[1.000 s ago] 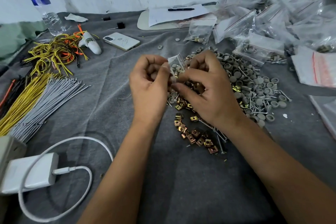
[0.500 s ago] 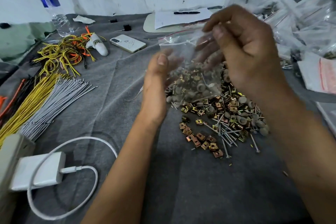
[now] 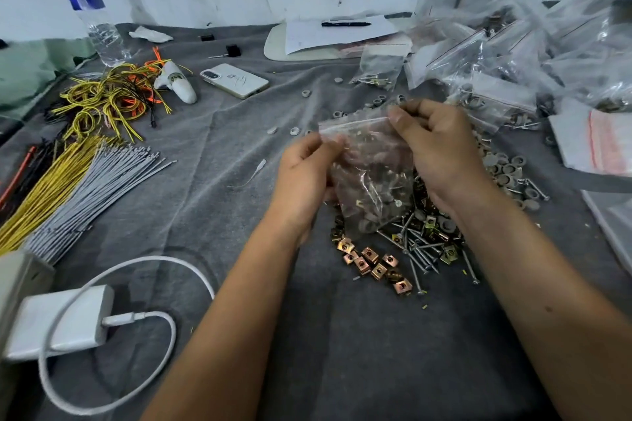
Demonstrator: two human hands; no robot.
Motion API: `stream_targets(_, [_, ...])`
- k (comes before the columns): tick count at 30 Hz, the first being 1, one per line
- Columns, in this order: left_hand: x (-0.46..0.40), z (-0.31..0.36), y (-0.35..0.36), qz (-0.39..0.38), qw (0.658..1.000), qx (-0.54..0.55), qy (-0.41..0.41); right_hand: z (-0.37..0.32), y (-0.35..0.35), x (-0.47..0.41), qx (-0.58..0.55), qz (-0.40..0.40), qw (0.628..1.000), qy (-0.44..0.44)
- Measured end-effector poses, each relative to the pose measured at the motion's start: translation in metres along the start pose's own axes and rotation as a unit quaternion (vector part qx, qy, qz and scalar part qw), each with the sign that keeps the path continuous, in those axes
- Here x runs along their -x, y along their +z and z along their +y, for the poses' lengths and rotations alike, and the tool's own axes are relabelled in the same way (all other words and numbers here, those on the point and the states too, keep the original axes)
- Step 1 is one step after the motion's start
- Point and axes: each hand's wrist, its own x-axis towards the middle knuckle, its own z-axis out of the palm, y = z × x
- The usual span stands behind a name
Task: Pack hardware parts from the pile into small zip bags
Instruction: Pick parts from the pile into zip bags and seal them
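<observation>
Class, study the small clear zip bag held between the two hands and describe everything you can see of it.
The small clear plastic zip bag has a red line along its zip strip at the top. It hangs upright above the pile of brass-coloured square clips, screws and grey washers. The left hand pinches its upper left corner, the right hand its upper right. Hardware parts sit loose in its lower half. Whether the zip is sealed cannot be told.

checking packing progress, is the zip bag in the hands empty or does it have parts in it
It has parts in it: screws and grey caps show through the clear zip bag, pinched at its top by the left hand and right hand.
</observation>
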Motion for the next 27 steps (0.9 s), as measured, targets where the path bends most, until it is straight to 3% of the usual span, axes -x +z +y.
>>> stream_targets(4, [-0.007,0.000,-0.004,0.083,0.993,0.008,0.080,0.006,0.006,0.000,0.007,-0.003,0.999,-0.043])
stream_targets(8, [-0.006,0.001,-0.007,0.098,0.984,-0.074,0.127,0.008,0.006,0.003,-0.033,-0.013,0.999,-0.023])
stream_targets(11, [-0.003,0.003,-0.009,0.104,0.969,-0.160,0.159,0.008,-0.001,0.004,0.066,0.012,0.993,-0.099])
stream_targets(14, [0.000,0.005,-0.011,0.089,0.922,-0.308,0.217,0.008,-0.001,0.008,0.201,-0.013,0.956,-0.214])
stream_targets(17, [-0.001,0.005,-0.011,0.042,0.883,-0.391,0.256,0.009,0.005,0.010,0.247,-0.050,0.929,-0.272])
stream_targets(27, [-0.002,0.005,-0.011,-0.005,0.888,-0.383,0.255,0.009,0.003,0.010,0.297,-0.087,0.909,-0.281])
